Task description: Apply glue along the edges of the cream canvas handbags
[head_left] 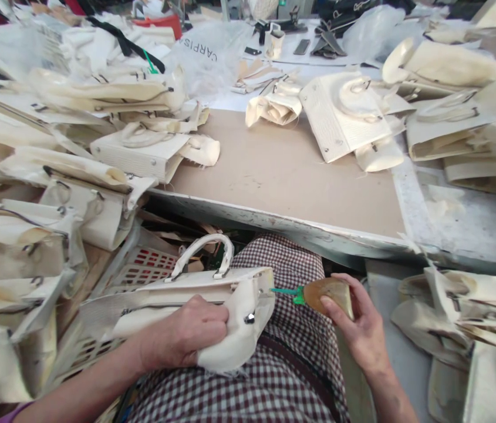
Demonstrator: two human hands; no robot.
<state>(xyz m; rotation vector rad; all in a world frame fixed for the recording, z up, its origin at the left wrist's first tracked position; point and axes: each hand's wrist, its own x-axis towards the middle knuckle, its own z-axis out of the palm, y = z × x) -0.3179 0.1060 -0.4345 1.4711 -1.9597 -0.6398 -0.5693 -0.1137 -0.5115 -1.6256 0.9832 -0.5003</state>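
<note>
A cream handbag (241, 329) with a looped handle lies across my lap, over a checked cloth. My left hand (195, 329) is closed on its side flap, near the bag's right end. In my right hand (357, 323) is a brownish glue bottle (324, 295), gripped between thumb and fingers. The bottle lies nearly level, and its green nozzle points left, with the thin tip at the bag's right end edge. Whether the tip touches the bag, I cannot tell.
Stacked cream bags (5, 235) fill the left side, and more bags (472, 311) lie at the right. Ahead is a table (283, 182) with bags and plastic wrapping (208, 59) on it. A white basket (146, 264) stands left of my lap.
</note>
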